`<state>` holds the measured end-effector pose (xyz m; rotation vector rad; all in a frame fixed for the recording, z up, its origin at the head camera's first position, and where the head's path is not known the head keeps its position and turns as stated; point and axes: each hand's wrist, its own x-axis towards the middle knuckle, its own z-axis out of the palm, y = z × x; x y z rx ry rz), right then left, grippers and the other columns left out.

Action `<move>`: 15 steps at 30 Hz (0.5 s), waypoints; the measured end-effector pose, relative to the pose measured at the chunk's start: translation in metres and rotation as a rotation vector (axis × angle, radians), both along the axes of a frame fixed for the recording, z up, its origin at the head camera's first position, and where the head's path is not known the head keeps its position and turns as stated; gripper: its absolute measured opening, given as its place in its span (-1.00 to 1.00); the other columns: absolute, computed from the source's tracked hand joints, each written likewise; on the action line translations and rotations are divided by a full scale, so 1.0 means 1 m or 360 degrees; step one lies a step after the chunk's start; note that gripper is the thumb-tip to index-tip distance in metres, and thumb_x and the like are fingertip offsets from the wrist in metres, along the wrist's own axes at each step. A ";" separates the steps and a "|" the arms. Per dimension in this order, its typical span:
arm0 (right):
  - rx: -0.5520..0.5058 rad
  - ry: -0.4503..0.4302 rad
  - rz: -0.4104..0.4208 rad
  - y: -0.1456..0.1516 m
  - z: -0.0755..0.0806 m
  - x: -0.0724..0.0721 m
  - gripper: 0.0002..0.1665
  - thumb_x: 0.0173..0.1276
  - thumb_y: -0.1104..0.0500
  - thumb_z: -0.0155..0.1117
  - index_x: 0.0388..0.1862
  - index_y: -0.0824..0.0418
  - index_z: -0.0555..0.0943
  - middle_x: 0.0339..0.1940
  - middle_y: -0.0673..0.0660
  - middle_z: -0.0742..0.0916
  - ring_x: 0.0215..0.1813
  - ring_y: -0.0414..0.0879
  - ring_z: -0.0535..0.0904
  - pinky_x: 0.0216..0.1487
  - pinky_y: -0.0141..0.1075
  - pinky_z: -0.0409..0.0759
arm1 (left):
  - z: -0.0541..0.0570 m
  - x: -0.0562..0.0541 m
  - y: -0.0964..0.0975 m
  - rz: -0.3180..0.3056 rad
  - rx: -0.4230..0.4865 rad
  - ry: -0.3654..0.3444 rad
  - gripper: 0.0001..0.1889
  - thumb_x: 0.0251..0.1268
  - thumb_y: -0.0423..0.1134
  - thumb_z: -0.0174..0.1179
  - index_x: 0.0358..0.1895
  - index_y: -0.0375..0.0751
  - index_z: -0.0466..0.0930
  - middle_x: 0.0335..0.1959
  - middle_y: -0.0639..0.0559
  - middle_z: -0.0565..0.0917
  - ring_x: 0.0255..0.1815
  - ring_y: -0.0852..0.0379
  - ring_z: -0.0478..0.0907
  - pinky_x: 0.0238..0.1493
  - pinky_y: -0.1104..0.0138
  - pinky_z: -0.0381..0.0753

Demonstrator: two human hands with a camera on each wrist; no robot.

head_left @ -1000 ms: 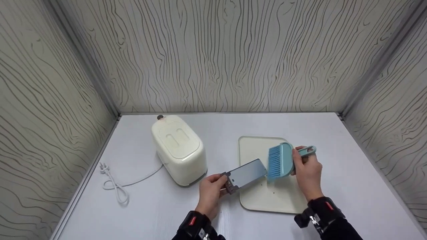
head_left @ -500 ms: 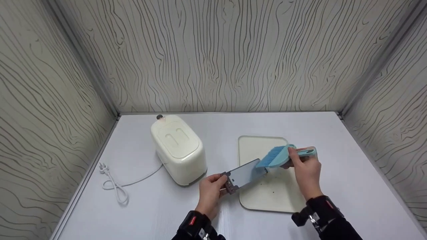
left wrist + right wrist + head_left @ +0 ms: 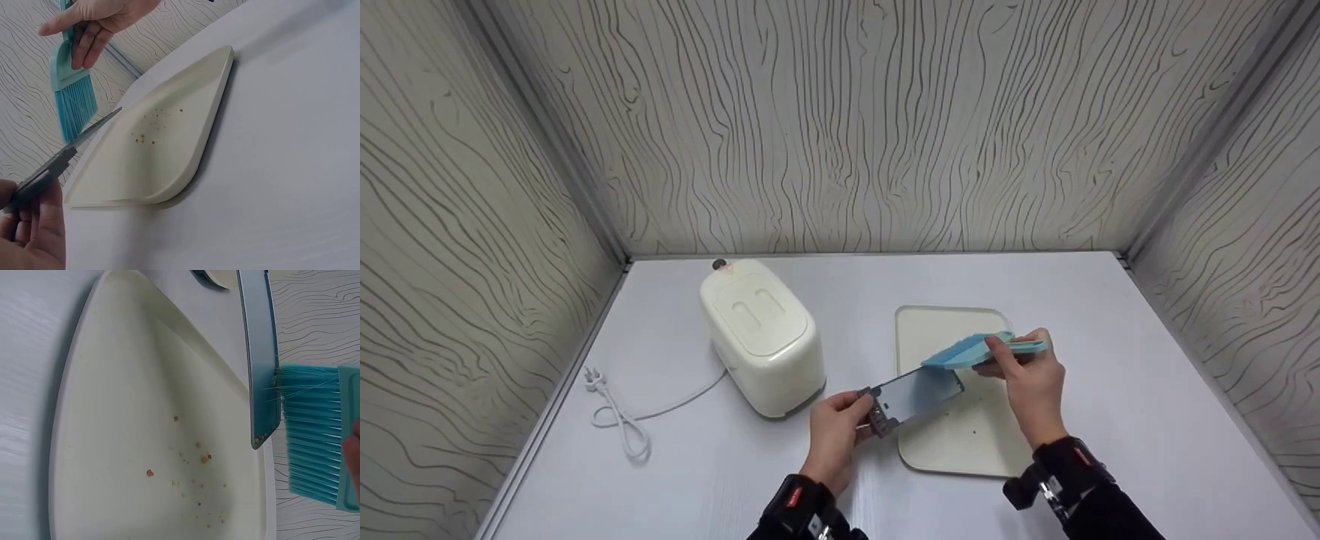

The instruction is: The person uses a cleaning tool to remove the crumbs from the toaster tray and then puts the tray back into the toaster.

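Observation:
In the head view my left hand (image 3: pixel 834 435) pinches the dark end of a crumb tray (image 3: pixel 906 396), a flat metal plate held tilted over the cream tray (image 3: pixel 960 457). My right hand (image 3: pixel 1031 379) grips a light-blue hand brush (image 3: pixel 967 354) by its handle. The brush's blue bristles (image 3: pixel 312 427) reach the far edge of the crumb tray in the right wrist view. Some crumbs cling near that plate's end. Brown crumbs (image 3: pixel 142 137) lie scattered on the cream tray beneath, as the left wrist view shows.
A cream toaster (image 3: pixel 761 337) with two slot shapes in its top stands left of my hands. Its white cord (image 3: pixel 622 424) lies looped on the white table (image 3: pixel 720 480), ending in a plug (image 3: pixel 594 377). Wood-grain panels (image 3: pixel 840 127) enclose the table's back and sides.
The brush has swung from over the cream tray leftward onto the crumb tray, its bristles turning flatter. My right hand has shifted slightly left. My left hand stays nearly in place.

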<state>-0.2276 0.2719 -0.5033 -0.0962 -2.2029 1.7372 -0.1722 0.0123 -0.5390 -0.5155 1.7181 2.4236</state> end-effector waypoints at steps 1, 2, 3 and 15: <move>-0.0020 -0.0005 0.0007 0.000 -0.001 0.000 -0.48 0.43 -0.06 0.37 -0.18 0.26 0.28 -0.34 0.22 0.80 -0.40 0.01 0.80 -0.25 -0.27 0.75 | 0.000 0.000 0.000 0.0000 -0.0006 0.0005 -0.77 0.41 -0.32 0.26 -0.01 -0.42 0.63 -0.20 -0.13 0.68 -0.22 0.07 0.66 -0.14 0.23 0.73; -0.0038 -0.0007 0.0012 0.000 -0.002 0.000 -0.48 0.43 -0.05 0.37 -0.19 0.26 0.28 -0.35 0.23 0.80 -0.41 0.03 0.80 -0.25 -0.25 0.76 | 0.000 0.000 0.000 0.0002 -0.0012 0.0008 -0.77 0.41 -0.32 0.26 -0.01 -0.42 0.63 -0.20 -0.12 0.67 -0.23 0.07 0.66 -0.14 0.23 0.73; -0.0058 -0.0009 0.0021 0.000 -0.003 0.000 -0.48 0.43 -0.04 0.38 -0.20 0.27 0.28 -0.36 0.23 0.80 -0.41 0.06 0.80 -0.26 -0.23 0.76 | 0.000 0.000 0.000 0.0007 -0.0018 0.0011 -0.77 0.42 -0.32 0.26 -0.01 -0.42 0.63 -0.20 -0.13 0.68 -0.23 0.07 0.67 -0.14 0.23 0.73; 0.0068 -0.0090 -0.0005 0.012 -0.007 0.004 -0.55 0.50 -0.03 0.29 -0.25 0.26 0.31 -0.43 0.22 0.80 -0.49 0.00 0.78 -0.38 -0.21 0.75 | -0.001 -0.002 -0.002 0.0043 -0.0059 0.0030 -0.78 0.44 -0.34 0.23 0.01 -0.43 0.62 -0.17 -0.15 0.67 -0.20 0.07 0.66 -0.13 0.24 0.72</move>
